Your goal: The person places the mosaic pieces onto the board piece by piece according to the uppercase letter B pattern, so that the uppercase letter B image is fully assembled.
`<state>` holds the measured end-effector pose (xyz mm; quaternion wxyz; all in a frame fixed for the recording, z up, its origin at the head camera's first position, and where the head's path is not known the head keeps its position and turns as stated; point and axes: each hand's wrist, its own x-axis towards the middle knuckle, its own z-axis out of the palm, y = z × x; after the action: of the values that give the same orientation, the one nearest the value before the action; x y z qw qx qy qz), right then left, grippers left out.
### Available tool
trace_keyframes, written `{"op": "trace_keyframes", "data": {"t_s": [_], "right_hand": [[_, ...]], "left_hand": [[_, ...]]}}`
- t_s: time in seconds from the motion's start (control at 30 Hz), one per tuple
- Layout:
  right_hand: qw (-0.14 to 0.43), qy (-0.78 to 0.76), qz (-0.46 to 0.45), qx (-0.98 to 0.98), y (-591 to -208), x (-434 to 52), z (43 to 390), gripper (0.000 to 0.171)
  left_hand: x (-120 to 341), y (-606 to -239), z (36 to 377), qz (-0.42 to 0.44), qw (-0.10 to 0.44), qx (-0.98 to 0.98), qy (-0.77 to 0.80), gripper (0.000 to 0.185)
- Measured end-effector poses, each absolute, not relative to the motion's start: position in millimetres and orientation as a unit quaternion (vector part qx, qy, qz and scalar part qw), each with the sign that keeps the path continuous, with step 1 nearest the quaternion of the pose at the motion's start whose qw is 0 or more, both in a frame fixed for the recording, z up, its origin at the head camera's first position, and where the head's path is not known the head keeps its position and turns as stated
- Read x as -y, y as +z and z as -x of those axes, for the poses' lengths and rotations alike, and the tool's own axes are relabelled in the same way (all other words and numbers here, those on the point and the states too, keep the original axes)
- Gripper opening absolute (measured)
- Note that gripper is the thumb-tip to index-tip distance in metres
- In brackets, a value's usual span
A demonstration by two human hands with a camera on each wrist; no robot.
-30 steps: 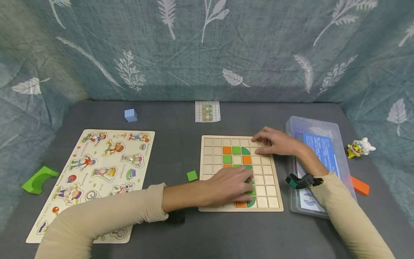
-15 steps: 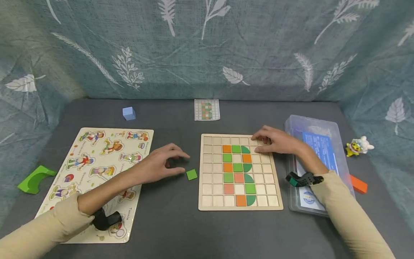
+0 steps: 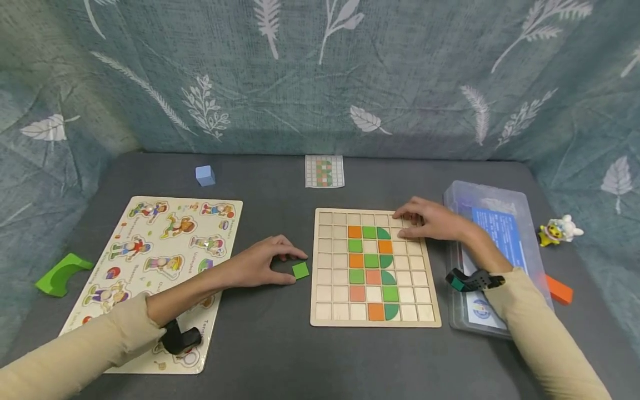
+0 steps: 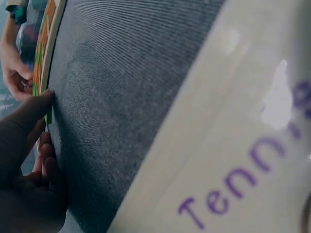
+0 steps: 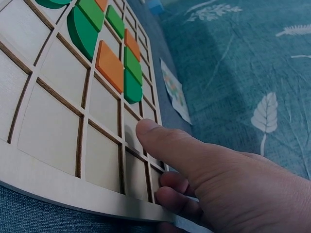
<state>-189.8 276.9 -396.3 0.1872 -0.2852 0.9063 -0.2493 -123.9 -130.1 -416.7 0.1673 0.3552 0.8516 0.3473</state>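
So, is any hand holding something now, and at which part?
The left hand pinches the loose green square tile by its edges, flat on the table. The right hand only rests on the wooden grid board.

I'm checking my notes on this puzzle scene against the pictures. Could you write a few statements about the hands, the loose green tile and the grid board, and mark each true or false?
1. The left hand has its thumb and fingers at the loose green square tile on the dark table. True.
2. The green tile already sits in the wooden grid board. False: it lies on the table left of the board.
3. The right hand rests on the board's upper right corner. True.
4. The right hand holds an orange tile. False: no tile shows in it.
5. The blue cube lies on the board. False: it stands on the table, far left of it.
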Motion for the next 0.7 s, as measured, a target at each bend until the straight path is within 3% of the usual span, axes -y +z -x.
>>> {"op": "trace_keyframes", "data": {"t_s": [0.7], "right_hand": [[0.182,-0.254,0.294,-0.903,-394.9,-277.1,189.1,0.039]], "left_hand": [[123.8,-411.8,119.9,-0.352,0.122,-0.883,0.284,0.030]]}}
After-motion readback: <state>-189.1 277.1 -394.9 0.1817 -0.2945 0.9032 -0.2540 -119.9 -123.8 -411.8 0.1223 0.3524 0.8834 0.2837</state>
